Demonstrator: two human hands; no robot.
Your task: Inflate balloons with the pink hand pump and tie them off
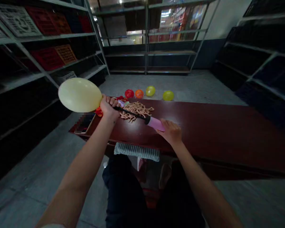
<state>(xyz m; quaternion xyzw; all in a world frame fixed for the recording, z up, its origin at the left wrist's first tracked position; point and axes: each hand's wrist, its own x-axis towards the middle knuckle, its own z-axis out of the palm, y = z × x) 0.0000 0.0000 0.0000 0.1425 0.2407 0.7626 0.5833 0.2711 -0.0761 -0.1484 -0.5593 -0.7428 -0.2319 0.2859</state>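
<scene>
A pale yellow balloon [79, 95], swollen with air, sticks out to the left of my left hand [109, 106]. My left fingers are closed around the balloon's neck and the tip end of a hand pump; the neck itself is hidden. From there the pump's black rod runs down to its pink barrel [156, 123], which my right hand [171, 130] grips. Behind the rod, a heap of tan, curly uninflated balloons [137, 109] lies on the dark red-brown table [204, 126]. Small red and lilac pieces [121, 103] lie beside the heap, partly hidden by my left hand.
Inflated balloons in red [129, 93], orange [139, 93] and yellow-green [168, 95] rest beyond the table's far edge. A tablet-like device [85, 123] lies at the table's left end. A ribbed grey cloth [136, 152] hangs at the near edge. Metal shelves [146, 53] surround the area.
</scene>
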